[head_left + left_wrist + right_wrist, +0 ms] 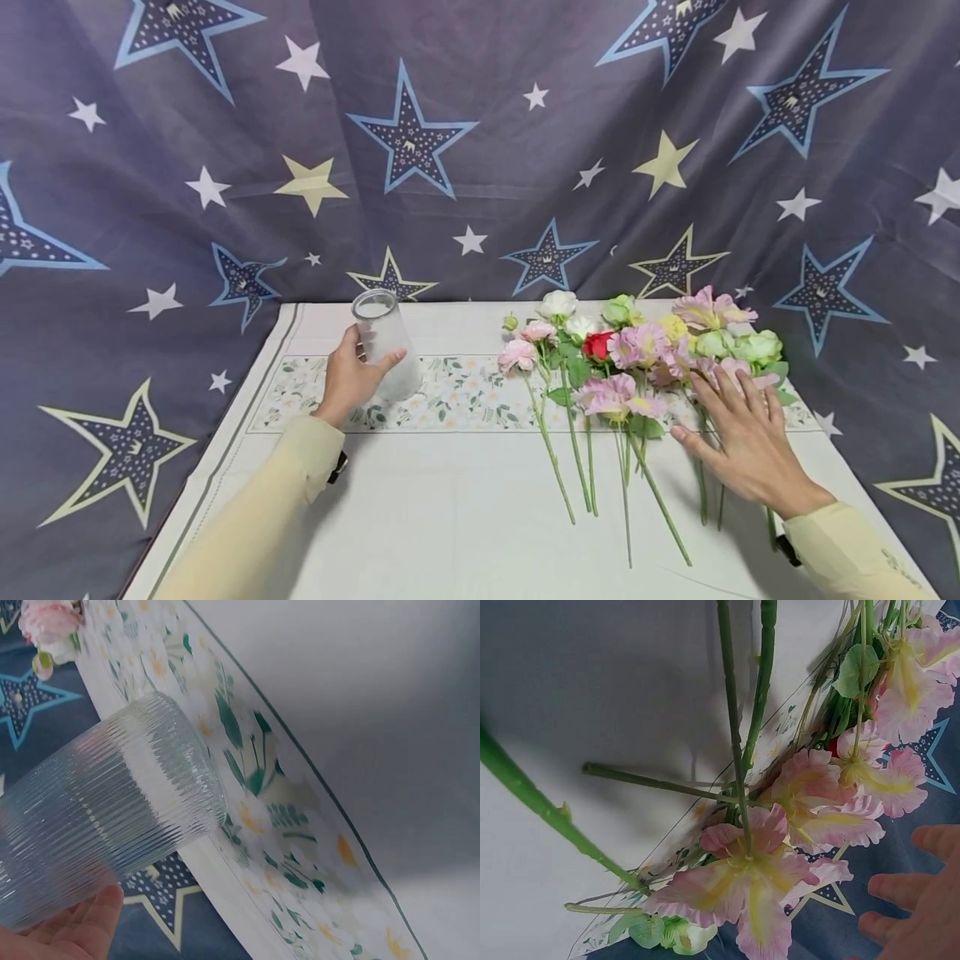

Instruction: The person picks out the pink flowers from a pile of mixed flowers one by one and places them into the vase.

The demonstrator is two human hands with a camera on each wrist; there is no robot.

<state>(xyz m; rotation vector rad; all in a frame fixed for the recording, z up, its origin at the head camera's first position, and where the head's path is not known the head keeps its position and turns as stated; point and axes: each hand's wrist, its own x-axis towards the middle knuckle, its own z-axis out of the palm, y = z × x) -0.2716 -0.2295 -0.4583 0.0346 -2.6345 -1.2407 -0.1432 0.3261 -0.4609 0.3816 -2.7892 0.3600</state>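
A clear ribbed glass vase stands at the left of the table, over the floral band of the cloth. My left hand grips it from the left side, thumb across the front; the left wrist view shows fingertips against the ribbed vase. My right hand is spread with fingers extended over the right end of a row of artificial flowers. Right by its fingers are pink-and-yellow blooms, with green stems running toward the table's front.
White flowers, a red rose, pale pink flowers and green blooms lie in the row. The table wears a white cloth with a floral strip. A star-patterned purple curtain hangs behind.
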